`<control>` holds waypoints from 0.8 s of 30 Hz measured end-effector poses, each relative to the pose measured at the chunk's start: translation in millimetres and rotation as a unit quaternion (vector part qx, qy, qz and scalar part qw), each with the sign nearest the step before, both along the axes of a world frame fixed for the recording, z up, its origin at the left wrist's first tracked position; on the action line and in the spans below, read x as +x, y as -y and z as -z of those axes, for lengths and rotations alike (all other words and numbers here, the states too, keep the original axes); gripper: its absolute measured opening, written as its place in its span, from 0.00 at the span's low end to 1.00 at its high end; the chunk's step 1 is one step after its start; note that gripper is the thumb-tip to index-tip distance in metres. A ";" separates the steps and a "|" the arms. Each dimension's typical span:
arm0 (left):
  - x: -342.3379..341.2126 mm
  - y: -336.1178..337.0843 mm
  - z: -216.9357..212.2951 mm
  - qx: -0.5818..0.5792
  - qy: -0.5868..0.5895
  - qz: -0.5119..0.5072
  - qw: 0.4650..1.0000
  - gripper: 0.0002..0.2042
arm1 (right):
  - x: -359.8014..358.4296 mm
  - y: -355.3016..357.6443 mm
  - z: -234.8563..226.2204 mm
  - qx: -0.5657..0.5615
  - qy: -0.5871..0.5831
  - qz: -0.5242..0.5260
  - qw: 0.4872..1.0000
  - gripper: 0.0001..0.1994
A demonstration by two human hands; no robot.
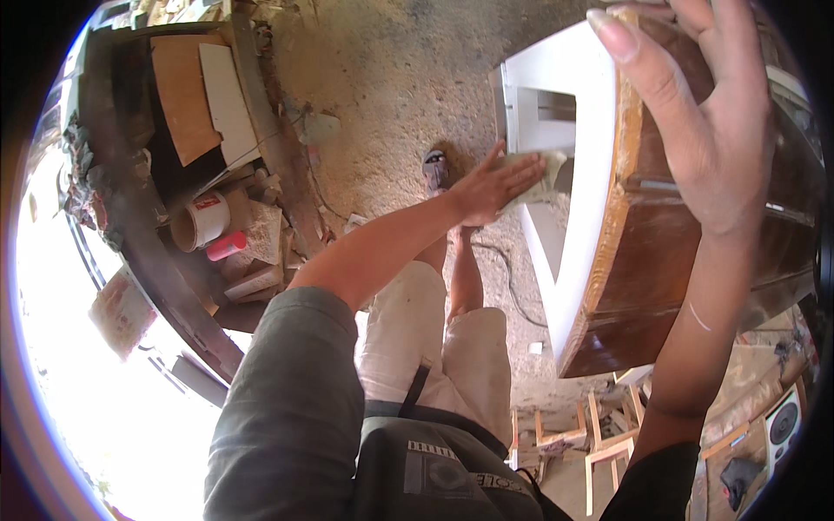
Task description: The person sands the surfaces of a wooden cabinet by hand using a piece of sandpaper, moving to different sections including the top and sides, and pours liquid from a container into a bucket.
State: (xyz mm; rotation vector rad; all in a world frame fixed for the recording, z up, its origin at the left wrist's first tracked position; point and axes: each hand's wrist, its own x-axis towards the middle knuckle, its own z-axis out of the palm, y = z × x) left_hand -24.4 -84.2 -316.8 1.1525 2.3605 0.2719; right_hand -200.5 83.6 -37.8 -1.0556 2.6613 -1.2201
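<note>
My left hand (495, 189) reaches across to the white front frame (591, 174) of a wooden cabinet, its fingers stretched out over a worn, pale folded sheet (549, 181) that looks like sandpaper. The sheet is partly blurred and lies at the frame's inner opening. On the right, my right hand (721, 122) is raised close to the camera, fingers and thumb apart, over the cabinet's glossy brown side (669, 234). Whether its palm touches the brown panel is hard to tell. A rough yellowish edge (608, 230) runs between the white frame and the brown side.
At left stands a dark open cabinet (278, 165) holding boards, a white tub (208, 219), a red cylinder (227, 246) and wood scraps. A black cable (517, 291) crosses the dusty floor. Wooden frames (608, 451) and a speaker (784, 425) are at lower right.
</note>
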 end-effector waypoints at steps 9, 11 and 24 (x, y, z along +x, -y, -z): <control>-52.1 -16.8 -28.3 -0.070 0.035 -0.084 0.993 0.40 | -0.7 6.6 -10.3 0.007 -0.017 0.012 1.000 0.49; -3.6 -12.6 -12.0 -0.034 0.051 -0.017 0.998 0.35 | -5.8 11.9 -11.9 -0.016 -0.012 0.018 1.000 0.49; -60.9 -2.2 11.9 -0.085 0.101 0.022 0.991 0.32 | -16.8 4.5 -29.2 0.019 -0.023 0.095 0.995 0.47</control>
